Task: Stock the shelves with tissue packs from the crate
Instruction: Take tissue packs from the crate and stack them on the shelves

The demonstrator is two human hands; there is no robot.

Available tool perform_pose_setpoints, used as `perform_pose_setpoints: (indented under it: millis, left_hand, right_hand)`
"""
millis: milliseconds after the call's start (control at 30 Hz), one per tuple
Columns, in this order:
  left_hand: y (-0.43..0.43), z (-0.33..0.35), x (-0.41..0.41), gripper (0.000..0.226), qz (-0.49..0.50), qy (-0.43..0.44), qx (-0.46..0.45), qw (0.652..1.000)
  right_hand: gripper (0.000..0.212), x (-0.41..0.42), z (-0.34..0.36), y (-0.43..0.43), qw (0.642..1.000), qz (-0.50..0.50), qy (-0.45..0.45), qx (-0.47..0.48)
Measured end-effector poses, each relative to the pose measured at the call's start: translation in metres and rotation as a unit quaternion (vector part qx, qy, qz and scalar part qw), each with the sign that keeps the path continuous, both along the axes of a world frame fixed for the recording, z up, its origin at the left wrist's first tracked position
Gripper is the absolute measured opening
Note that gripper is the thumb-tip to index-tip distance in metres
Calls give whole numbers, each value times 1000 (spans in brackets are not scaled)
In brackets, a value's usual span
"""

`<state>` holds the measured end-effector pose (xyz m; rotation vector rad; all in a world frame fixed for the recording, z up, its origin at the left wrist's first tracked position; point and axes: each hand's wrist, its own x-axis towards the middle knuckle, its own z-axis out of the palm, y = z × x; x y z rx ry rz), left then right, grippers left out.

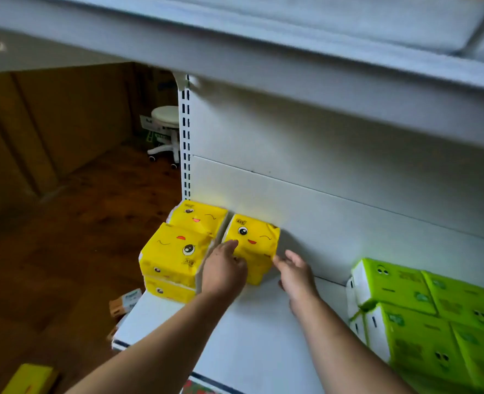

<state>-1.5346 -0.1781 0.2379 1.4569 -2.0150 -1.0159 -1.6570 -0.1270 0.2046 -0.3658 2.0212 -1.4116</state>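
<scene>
**Q:** Where is the pack being stocked?

**A:** A yellow plastic-wrapped tissue pack (253, 240) printed with a cartoon face sits on the white metal shelf (235, 336), pushed up against the back panel (349, 223). The left hand (223, 270) rests on the pack's front left edge. Its fingers are straight and close together, with the index fingertip on the top face. The right hand (296, 273) is at the pack's right side, its fingers loosely spread and gripping nothing. Whether those fingertips touch the wrapper cannot be told.

**Q:** What lies around the fingers?

**A:** Just left of the left fingers is a stack of matching yellow packs (175, 253), with a single yellow pack (198, 218) behind it. Well to the right of the right fingers are stacked green tissue packs (423, 302). The crate is not in view.

**Q:** What could go wrong from here?

**A:** The pack is probably being squared into line. The stack left of the left fingers stands at the shelf's end, so a sideways nudge could tip a pack onto the wooden floor (64, 237). The soft wrapper may also skew rather than slide if only one hand pushes
</scene>
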Motion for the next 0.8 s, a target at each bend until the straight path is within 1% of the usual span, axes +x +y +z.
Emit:
perform_pose_setpoints:
  millis: [100,200,333,433,533,633,733,800]
  left_hand:
    - [24,18,21,41,9,40,19,999]
    - [62,38,56,35,36,69,26,997]
    - [131,61,117,35,79,58,38,994]
    - [178,75,169,36,106,91,78,987]
    - [208,81,234,35,153,112,107,976]
    - [235,73,318,35,204,93,135,965]
    - [257,57,410,35,263,93,160,947]
    - [272,42,467,37,301,105,174,932]
  right_hand:
    - [44,18,25,39,1000,-27,-4,8]
    - [35,48,50,91,1000,-18,-17,13]
    - [26,111,85,159,999,38,-18,21]
    - [25,165,106,196,995,95,-3,26]
    - [23,221,118,210,988,150,-10,26]
    - [15,296,114,213,977,207,-17,50]
    - [26,383,98,218,959,274,-27,62]
    - [28,439,83,223,946,314,-43,65]
